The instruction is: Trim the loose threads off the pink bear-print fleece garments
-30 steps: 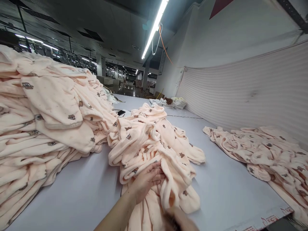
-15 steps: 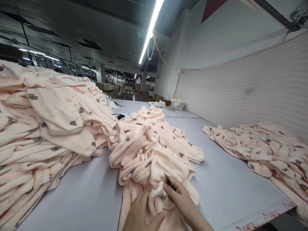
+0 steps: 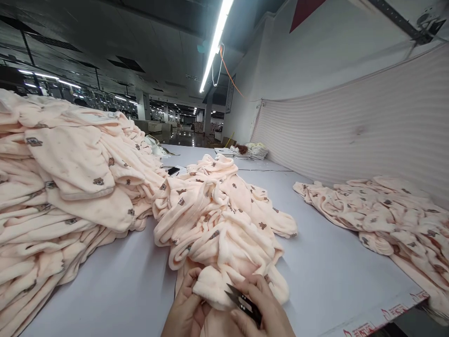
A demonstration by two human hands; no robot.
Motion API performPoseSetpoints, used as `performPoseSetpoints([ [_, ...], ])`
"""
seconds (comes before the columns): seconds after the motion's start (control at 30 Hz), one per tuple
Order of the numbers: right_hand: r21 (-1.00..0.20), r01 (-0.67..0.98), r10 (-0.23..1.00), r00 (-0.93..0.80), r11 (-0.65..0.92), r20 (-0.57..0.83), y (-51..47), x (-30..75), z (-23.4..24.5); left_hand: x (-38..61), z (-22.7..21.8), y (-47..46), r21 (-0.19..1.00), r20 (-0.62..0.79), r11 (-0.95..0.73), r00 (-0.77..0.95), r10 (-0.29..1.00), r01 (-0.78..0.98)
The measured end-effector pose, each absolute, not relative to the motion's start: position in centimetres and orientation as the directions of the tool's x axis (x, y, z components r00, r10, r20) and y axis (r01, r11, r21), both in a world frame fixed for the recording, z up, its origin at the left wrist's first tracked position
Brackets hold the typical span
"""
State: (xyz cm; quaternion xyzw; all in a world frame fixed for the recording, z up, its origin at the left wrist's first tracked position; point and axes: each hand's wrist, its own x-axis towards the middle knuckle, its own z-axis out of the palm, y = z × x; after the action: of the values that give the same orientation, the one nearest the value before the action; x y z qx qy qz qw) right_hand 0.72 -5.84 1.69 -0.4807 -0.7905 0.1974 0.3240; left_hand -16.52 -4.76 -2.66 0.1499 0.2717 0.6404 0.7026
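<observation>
A pale pink fleece garment [image 3: 242, 234] with small brown bear prints lies bunched on the table in front of me. My left hand [image 3: 187, 306] pinches a folded edge of it between thumb and fingers. In my right hand [image 3: 264, 304] is a pair of black thread snips [image 3: 243, 302], held with the blades pointing left over that pinched edge. The blade tips are apart and lie close against the fleece. I cannot tell whether a thread is between them.
A tall heap of similar pink garments [image 3: 77, 178] fills the left side of the table [image 3: 115, 281]. A flatter pile [image 3: 389, 220] lies at the right, before a striped cloth hanging [image 3: 343, 126]. Farther back are a phone [image 3: 173, 171] and stacked papers or cloth pieces [image 3: 257, 150].
My left hand has lifted a fleece edge and turned it up. The snips have swung from pointing up, away from me, to pointing left at that edge, with the blades now in plain view.
</observation>
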Motion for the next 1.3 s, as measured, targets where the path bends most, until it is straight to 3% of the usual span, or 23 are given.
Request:
performPoseSetpoints([
  [0.17, -0.448, 0.759, 0.868, -0.310, 0.472, 0.389, -6.4, 0.2, 1.4, -16.7, -2.1, -5.0, 0.559, -0.220, 0.161, 0.041, 0.975, -0.813],
  [0.33, -0.411, 0.782, 0.865, -0.312, 0.468, 0.392, -6.6, 0.2, 1.1, -16.8, -2.4, -5.1, 0.552, -0.223, 0.173, 0.056, 0.973, -0.816],
  [0.47, -0.255, 0.842, 0.842, -0.351, 0.476, 0.410, -6.8, 0.2, 1.7, -16.7, -2.5, -5.1, 0.546, -0.192, 0.181, 0.088, 0.977, -0.818],
  [0.6, -0.235, 0.858, 0.852, -0.346, 0.457, 0.393, -6.8, 0.0, 2.4, -16.6, -2.2, -5.1, 0.540, -0.202, 0.195, 0.099, 0.974, -0.819],
  [0.7, -0.195, 0.870, 0.822, -0.322, 0.452, 0.469, -6.7, -0.3, 2.4, -16.8, -1.9, -5.3, 0.538, -0.199, 0.215, 0.125, 0.972, -0.815],
  [0.87, -0.044, 0.824, 0.722, -0.468, 0.565, 0.509, -6.5, -1.2, 2.0, -16.9, -1.6, -5.5, 0.532, -0.163, 0.225, 0.161, 0.973, -0.817],
  [1.3, -0.132, 0.802, 0.721, -0.434, 0.582, 0.539, -5.8, -1.8, 1.7, -16.8, -1.8, -5.1, 0.563, -0.152, 0.229, 0.173, 0.973, -0.794],
])
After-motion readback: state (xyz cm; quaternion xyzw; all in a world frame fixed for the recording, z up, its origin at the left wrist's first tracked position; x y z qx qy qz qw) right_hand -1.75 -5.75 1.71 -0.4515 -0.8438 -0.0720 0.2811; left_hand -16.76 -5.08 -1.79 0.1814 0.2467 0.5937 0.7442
